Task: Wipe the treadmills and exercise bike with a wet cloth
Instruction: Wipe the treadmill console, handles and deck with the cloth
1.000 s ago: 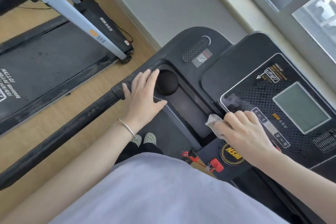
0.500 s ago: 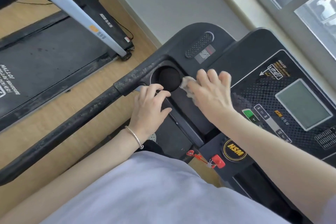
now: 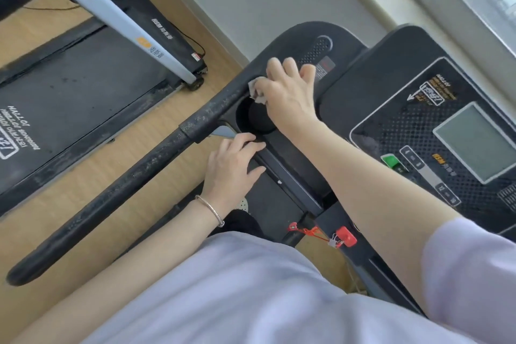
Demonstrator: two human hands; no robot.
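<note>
I stand at a black treadmill console [image 3: 371, 75] with a grey display [image 3: 477, 142] on its right half. My right hand [image 3: 287, 86] presses a small white wet cloth [image 3: 255, 91] on the console's upper left corner, just above the round cup holder [image 3: 257, 117]. Only a crumpled edge of the cloth shows from under the palm. My left hand [image 3: 231, 167], a bangle on its wrist, rests with bent fingers on the console's near edge below the cup holder. The dusty black handrail [image 3: 134, 176] runs down to the left.
A second treadmill [image 3: 75, 92] with a grey upright [image 3: 125, 28] lies on the wooden floor to the left. A red safety key [image 3: 346, 236] on a cord hangs at the console's lower edge. A wall and a window [image 3: 491, 3] stand behind the console.
My right hand has swept the cloth from the button panel leftwards across the tray to the corner above the cup holder. My left hand slid from the handrail end to the console's near edge.
</note>
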